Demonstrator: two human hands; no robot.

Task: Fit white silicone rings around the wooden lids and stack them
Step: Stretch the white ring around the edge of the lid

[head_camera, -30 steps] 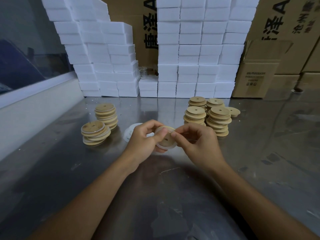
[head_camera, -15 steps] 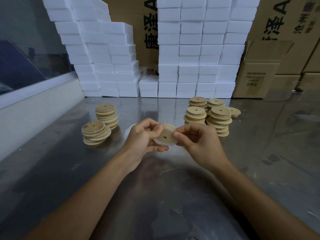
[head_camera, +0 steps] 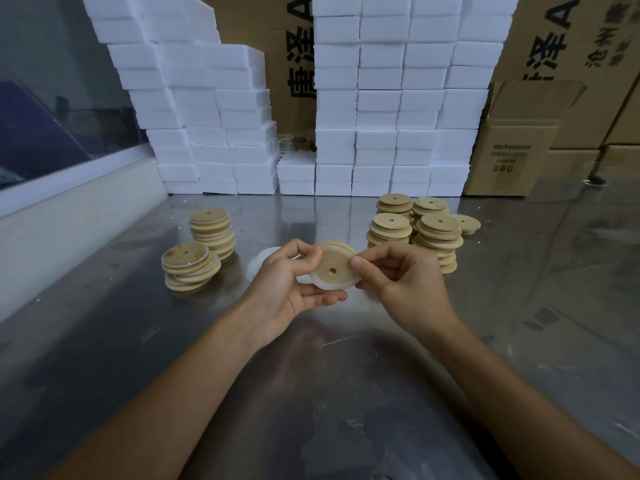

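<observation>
Above the desk (head_camera: 519,323) centre, a wooden lid (head_camera: 333,266) is pinched by left hand (head_camera: 289,284) and right hand (head_camera: 398,282); since a second ago it has been tilted flatter, its white silicone ring (head_camera: 329,284) seemingly nearly seated; stacking probably follows.

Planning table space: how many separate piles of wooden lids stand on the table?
6: two at left, four at right. Apart: one loose lid, one held lid.
</observation>
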